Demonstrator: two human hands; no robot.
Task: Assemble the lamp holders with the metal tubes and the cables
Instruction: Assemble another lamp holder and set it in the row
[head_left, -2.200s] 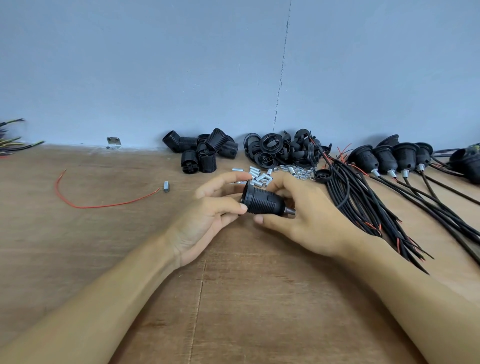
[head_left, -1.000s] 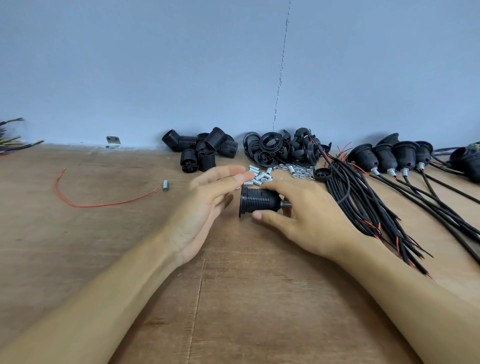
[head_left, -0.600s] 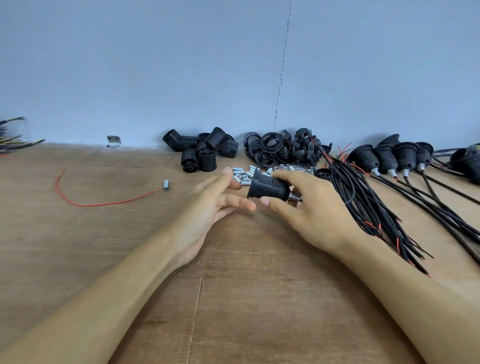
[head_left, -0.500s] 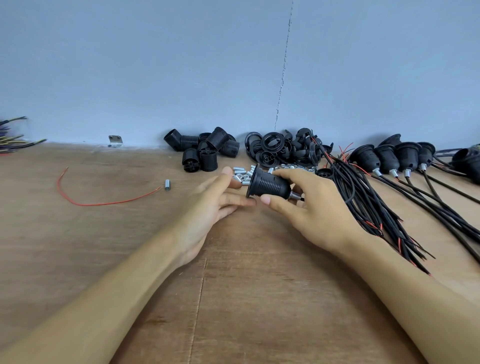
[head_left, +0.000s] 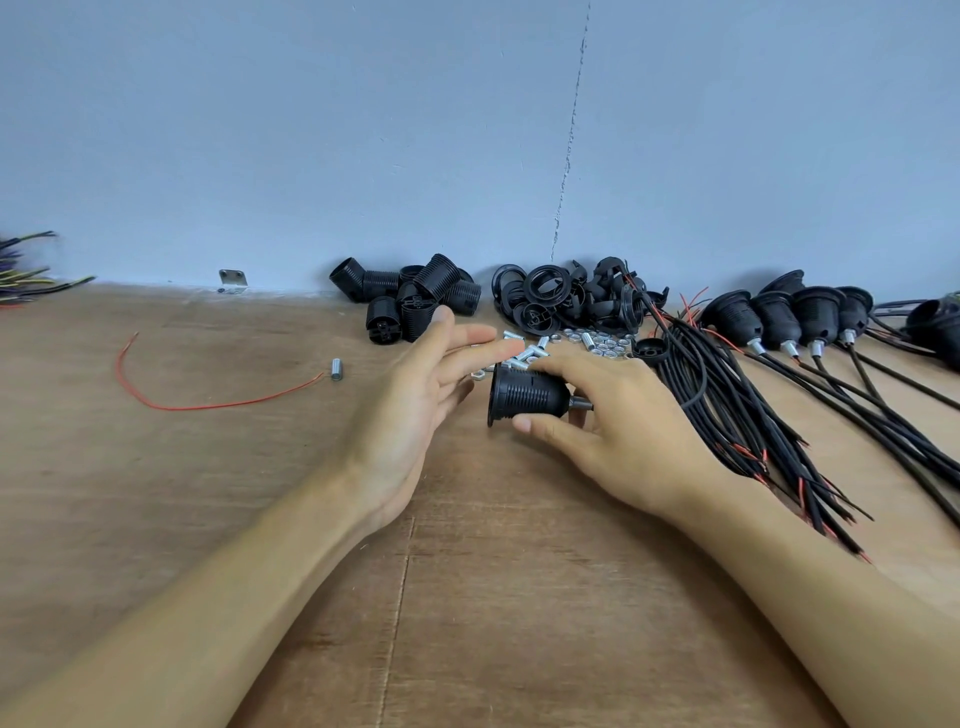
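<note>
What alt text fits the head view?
The right hand grips a black lamp holder on its side over a wooden table, the left hand open beside it. Behind lie piles of holder parts, rings and metal tubes; black cables spread to the right.

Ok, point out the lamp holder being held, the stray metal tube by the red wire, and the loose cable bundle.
lamp holder (head_left: 527, 391): head view, on its ribbed black body.
stray metal tube (head_left: 336, 369): head view, middle of its barrel.
cable bundle (head_left: 727, 395): head view, black sheaths mid-bundle.

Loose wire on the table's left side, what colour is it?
The wire is red, seen best in the head view.
</note>
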